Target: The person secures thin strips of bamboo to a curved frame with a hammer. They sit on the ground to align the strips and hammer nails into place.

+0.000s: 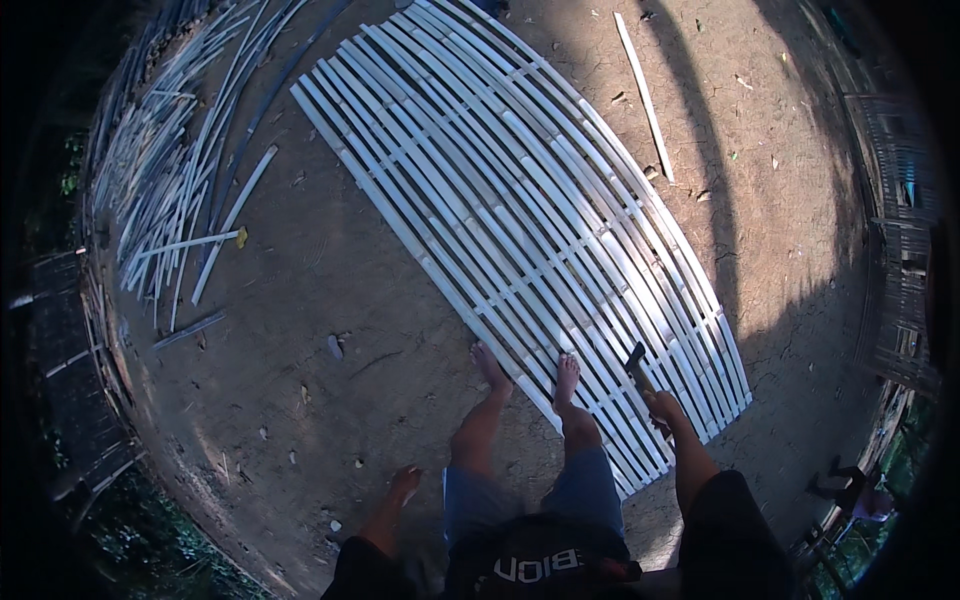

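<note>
A long panel of pale split-bamboo slats (480, 215), joined by several crosswise strips, lies on the ground and stretches from the near right to the far edge. My right hand (661, 408) grips a short-handled tool (636, 360) with a dark head, like a hammer or hatchet, above the panel's near end. The tool's exact kind is hard to tell. Well left of the panel, my left hand (405, 483) hangs low over bare soil with its fingers curled. What it holds, if anything, is hidden. My right bare foot (567, 375) stands on the slats.
My left foot (488, 365) is beside the panel's left edge. A heap of loose strips (165, 160) lies at the far left, with a separate strip (235, 222) near it. Another strip (645, 95) rests beyond the panel. A woven fence (905, 250) borders the right.
</note>
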`<move>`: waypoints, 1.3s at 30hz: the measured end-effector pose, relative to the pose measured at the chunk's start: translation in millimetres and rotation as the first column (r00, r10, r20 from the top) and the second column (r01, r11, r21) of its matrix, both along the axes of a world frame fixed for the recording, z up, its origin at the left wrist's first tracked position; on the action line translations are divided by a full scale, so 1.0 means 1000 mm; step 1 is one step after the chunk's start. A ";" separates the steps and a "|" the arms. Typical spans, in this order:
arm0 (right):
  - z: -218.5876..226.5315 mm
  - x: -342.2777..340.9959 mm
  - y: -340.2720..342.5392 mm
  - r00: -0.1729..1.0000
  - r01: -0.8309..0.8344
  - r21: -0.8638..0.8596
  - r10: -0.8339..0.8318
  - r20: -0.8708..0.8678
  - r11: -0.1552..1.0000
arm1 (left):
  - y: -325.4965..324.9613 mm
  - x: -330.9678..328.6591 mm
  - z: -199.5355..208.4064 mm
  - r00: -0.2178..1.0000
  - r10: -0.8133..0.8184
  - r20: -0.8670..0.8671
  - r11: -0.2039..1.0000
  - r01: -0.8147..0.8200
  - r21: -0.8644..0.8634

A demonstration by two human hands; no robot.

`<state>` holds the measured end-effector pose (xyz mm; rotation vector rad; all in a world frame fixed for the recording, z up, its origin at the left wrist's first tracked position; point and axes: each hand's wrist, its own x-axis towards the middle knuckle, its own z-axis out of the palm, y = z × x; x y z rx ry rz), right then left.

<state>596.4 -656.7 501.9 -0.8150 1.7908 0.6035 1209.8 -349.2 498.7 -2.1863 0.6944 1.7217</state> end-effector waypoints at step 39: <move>0.192 0.148 -0.015 0.911 0.404 -0.031 -0.400 0.102 0.914 | -0.166 0.093 0.146 0.749 0.642 -0.163 0.696 -0.659 -0.285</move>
